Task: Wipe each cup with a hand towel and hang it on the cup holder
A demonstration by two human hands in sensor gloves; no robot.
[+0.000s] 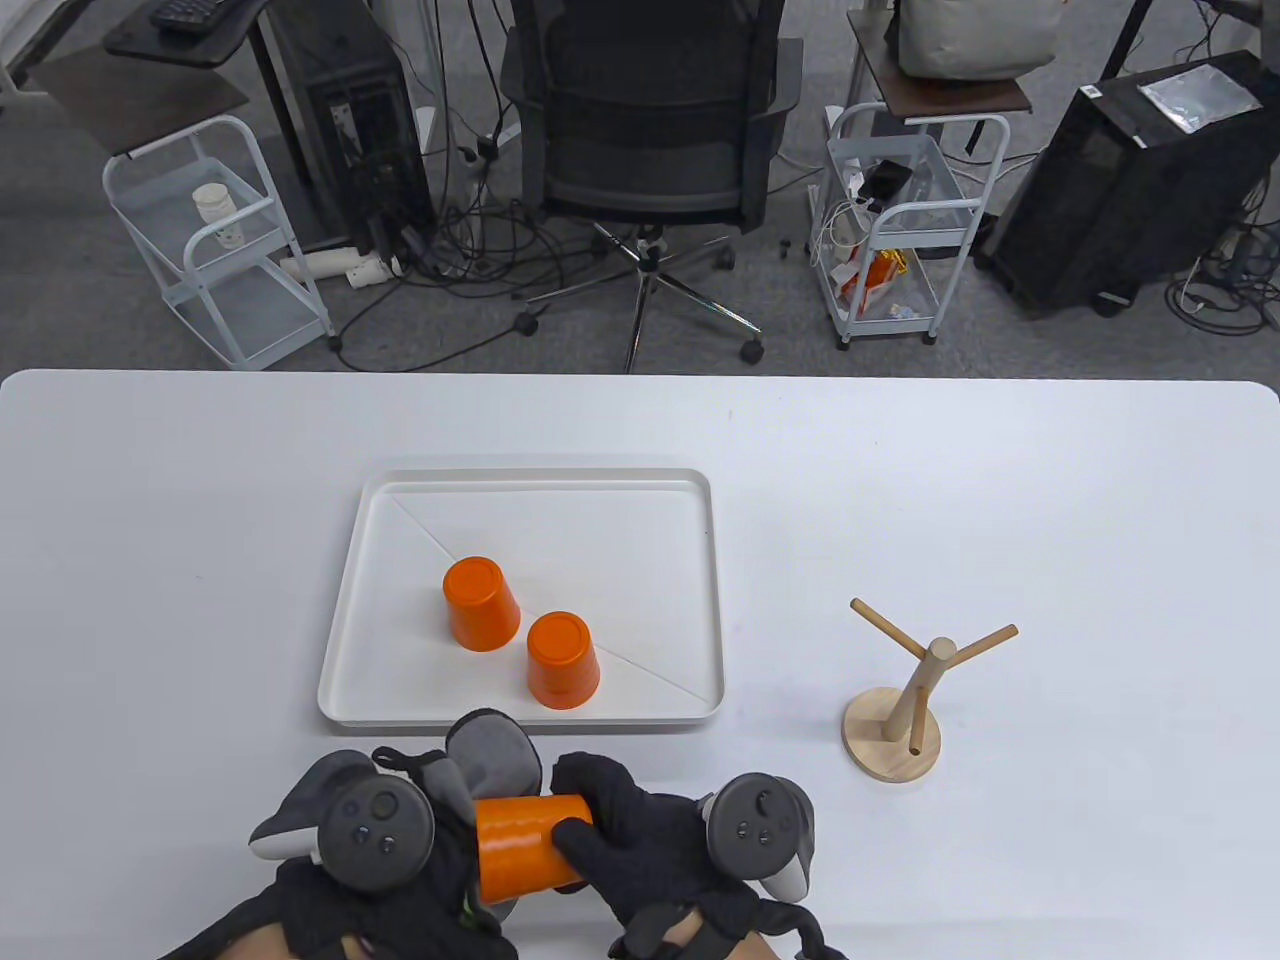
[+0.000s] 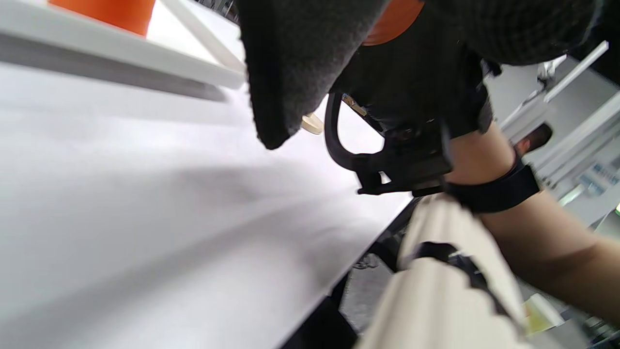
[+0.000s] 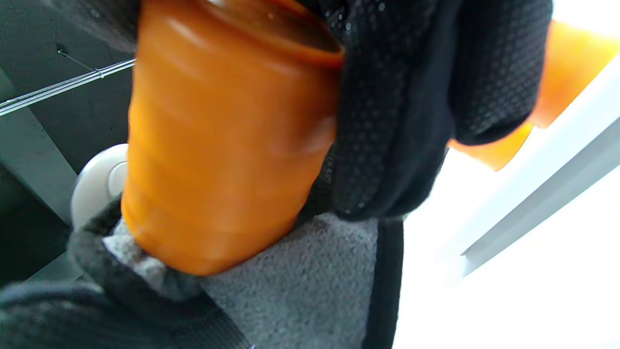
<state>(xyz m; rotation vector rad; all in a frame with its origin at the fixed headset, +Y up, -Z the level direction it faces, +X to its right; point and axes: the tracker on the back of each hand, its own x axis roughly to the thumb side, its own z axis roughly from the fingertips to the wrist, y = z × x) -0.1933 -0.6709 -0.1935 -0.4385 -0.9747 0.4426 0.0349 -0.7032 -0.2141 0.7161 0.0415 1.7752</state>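
Near the table's front edge my right hand (image 1: 585, 815) grips an orange cup (image 1: 520, 842) lying on its side, fingers curled over its rim end (image 3: 387, 106). My left hand (image 1: 440, 800) holds a grey hand towel (image 1: 490, 755) against the cup's other end; the towel (image 3: 300, 286) wraps under the cup (image 3: 218, 145). Two more orange cups (image 1: 480, 603) (image 1: 562, 660) stand upside down in the white tray (image 1: 640, 480). The wooden cup holder (image 1: 900, 700) stands to the right with bare pegs.
The tray's near rim (image 1: 520, 722) lies just beyond my hands. Behind the table's far edge stand an office chair (image 1: 650, 130) and two wire carts (image 1: 215, 240) (image 1: 895, 230).
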